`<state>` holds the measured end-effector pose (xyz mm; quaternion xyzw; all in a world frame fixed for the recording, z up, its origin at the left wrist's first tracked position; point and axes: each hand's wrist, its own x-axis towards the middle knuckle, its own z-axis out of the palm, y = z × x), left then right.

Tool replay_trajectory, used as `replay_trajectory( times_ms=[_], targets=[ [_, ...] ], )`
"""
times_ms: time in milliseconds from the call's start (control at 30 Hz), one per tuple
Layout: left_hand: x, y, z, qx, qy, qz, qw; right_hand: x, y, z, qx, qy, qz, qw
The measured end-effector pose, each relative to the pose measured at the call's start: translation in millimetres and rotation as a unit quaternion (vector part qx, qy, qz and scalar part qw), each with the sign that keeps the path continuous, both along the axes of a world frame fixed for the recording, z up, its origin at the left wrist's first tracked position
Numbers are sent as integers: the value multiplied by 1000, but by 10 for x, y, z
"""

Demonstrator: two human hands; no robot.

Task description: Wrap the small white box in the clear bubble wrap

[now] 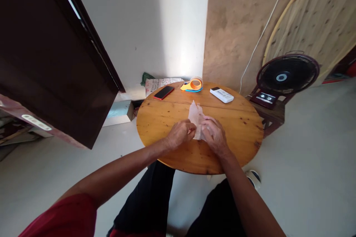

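While both hands press together at the middle of the round wooden table [167, 118], much of the thin white paper [195, 115] they work on is hidden under the fingers; only its crumpled upper part sticks out toward the far side. The left hand [180, 133] pinches the paper's left edge with curled fingers, and the right hand [214, 135] clenches the right part, covering it. What the paper wraps, if anything, cannot be made out. Beyond the hands lie 3 things, well apart from them: a red-edged phone [164, 92], an orange tape dispenser [191, 84] and a white remote [221, 94]. A dark fan [287, 74] stands right of the table, before leaning wooden boards.
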<state>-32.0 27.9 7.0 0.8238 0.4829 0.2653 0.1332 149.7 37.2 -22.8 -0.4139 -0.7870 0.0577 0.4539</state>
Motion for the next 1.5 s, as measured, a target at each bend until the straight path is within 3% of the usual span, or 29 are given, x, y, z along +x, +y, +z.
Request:
replay_trajectory(
  times_ms=[100,233,433,567,667,933,1167,1400,1500],
  targets=[
    [8,-1,-65,87,50,-2,995,36,59,-46,-5,15,-44,999],
    [-21,25,-166,156,44,-32,986,92,128,-106,-50,55,-63,995],
    [-82,33,-369,194,-32,-62,979,248,-25,-38,-189,82,-141,968],
    [-95,25,-406,198,-46,-59,977,285,-152,46,-297,70,-192,933],
    [-101,25,-405,206,-38,-54,976,243,-152,88,-334,34,-211,918],
    [-120,21,-395,209,-21,-55,976,-51,-75,125,-300,-47,-238,923],
    [-106,24,-401,203,-19,-52,978,-163,-79,148,-262,-48,-260,928],
    [-114,28,-379,200,-4,-61,978,-255,-111,215,-269,132,-195,934],
    [-115,30,-379,192,-7,-60,980,-334,-113,243,-270,153,-182,933]
  ],
)
